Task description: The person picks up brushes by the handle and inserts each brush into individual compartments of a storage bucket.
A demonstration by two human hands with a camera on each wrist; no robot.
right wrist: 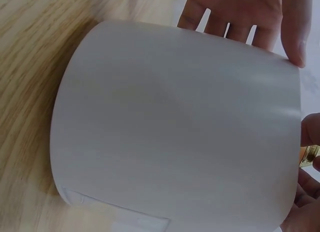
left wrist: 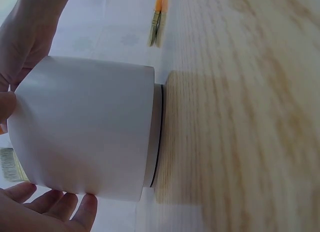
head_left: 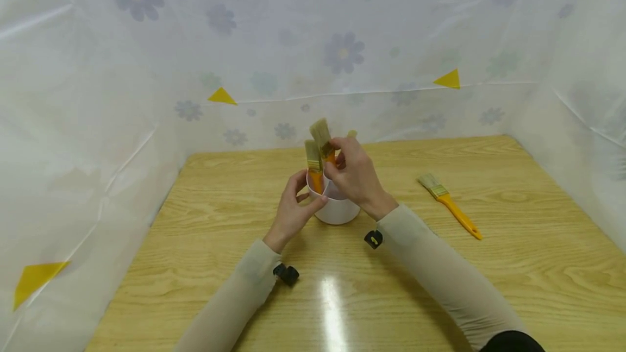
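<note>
A white round holder (head_left: 338, 214) with a divider inside stands upright on the table. My left hand (head_left: 292, 214) grips it, its fingers along the left side and its thumb at the near rim. Inside the left part leans a paintbrush (head_left: 313, 157), bristles up, orange handle down. Just above the holder, my right hand (head_left: 356, 174) pinches a second paintbrush (head_left: 320, 133) near its metal band, also bristles up; the hand hides its lower handle. In the left wrist view, the smooth wall of the holder (left wrist: 90, 127) fills the middle, with left fingertips (left wrist: 82, 212) against it.
A third paintbrush (head_left: 456, 212) lies on the wood-grain table (head_left: 220, 200) to the right, its bristles pointing away. Flower-printed plastic sheeting (head_left: 293, 42) hangs behind the table and at both sides, with yellow triangles (head_left: 222, 96) on it.
</note>
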